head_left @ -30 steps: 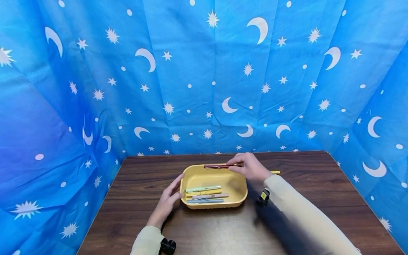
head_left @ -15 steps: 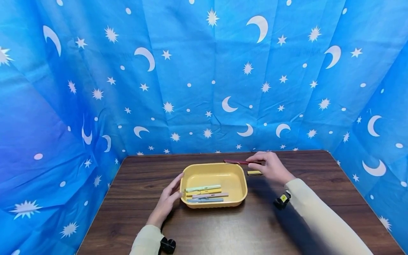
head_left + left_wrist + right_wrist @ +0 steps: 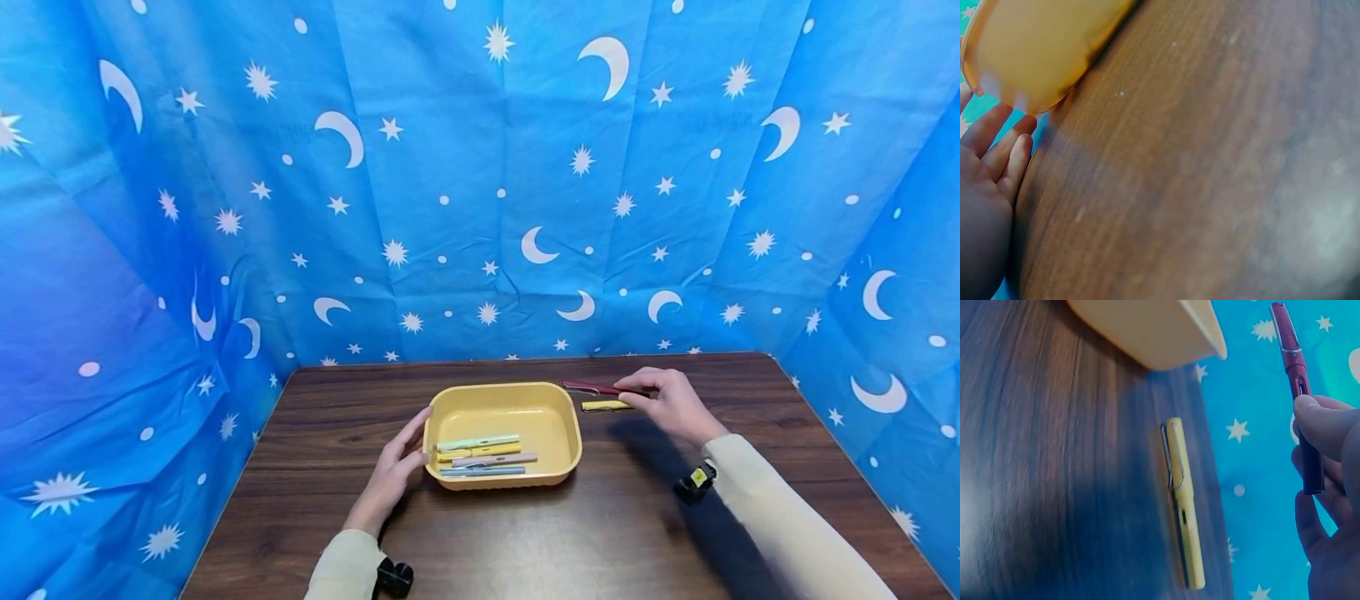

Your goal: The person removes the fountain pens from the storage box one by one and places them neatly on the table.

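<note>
My right hand pinches a dark red fountain pen between thumb and fingers. Its silver clip end points left in the head view, and it is held above the far right part of the table. Just below it lies a yellow fountain pen on the wood, to the right of the yellow tray. My left hand rests its extended fingers against the tray's left end. Inside the tray lie a mint green pen, a yellow pen, a pinkish pen and a blue-grey pen.
The dark wooden table ends at its far edge against a blue curtain with white moons and stars. Curtain panels also hang at both sides. The tray stands mid-table toward the back.
My right hand has moved right with the dark red pen, from over the tray's far rim to beyond the loose yellow pen. The left hand and tray stay in place.
</note>
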The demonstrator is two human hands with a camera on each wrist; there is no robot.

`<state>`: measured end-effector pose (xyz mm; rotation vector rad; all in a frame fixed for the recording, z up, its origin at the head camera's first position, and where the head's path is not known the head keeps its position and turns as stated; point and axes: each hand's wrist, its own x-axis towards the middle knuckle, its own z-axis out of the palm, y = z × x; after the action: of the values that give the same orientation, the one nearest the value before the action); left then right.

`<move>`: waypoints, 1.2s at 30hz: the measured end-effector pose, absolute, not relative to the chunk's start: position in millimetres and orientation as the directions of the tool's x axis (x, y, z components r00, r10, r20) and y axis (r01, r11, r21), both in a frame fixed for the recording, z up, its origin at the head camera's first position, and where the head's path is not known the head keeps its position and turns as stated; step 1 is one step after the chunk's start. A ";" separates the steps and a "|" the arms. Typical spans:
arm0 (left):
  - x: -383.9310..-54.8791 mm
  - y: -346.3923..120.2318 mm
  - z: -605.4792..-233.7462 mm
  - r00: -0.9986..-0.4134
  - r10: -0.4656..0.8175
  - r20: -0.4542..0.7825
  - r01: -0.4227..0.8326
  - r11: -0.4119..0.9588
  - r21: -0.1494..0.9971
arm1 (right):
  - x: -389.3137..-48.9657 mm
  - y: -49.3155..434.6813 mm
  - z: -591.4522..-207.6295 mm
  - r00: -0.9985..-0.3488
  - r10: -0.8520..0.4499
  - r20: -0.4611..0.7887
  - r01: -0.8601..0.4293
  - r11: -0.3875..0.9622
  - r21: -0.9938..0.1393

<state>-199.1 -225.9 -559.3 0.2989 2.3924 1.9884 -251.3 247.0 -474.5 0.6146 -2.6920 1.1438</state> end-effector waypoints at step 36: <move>-199.3 -226.9 -560.3 -0.981 0.165 0.103 0.130 0.164 0.978 | -245.7 278.2 -533.6 -0.908 -0.349 0.232 -0.417 0.716 -0.560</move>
<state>-199.3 -226.9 -560.3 0.3010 2.3754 1.9914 -245.7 278.2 -533.6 0.6289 -2.8078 0.9564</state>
